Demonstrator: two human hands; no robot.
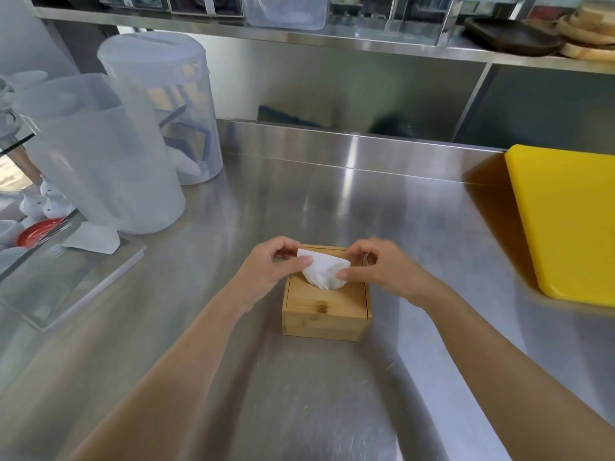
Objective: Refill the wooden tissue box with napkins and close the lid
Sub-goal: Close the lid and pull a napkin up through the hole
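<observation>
A small wooden tissue box stands on the steel counter in front of me, its lid lying flat on top. A white napkin sticks up out of the slot in the lid. My left hand pinches the napkin's left edge between thumb and fingers. On the other side, my right hand pinches its right edge. Both hands hover just above the lid, and they hide its far part.
Two tall translucent plastic containers stand at the left, with a clear acrylic tray and a loose napkin in front of them. A yellow cutting board lies at the right. A steel shelf runs overhead at the back.
</observation>
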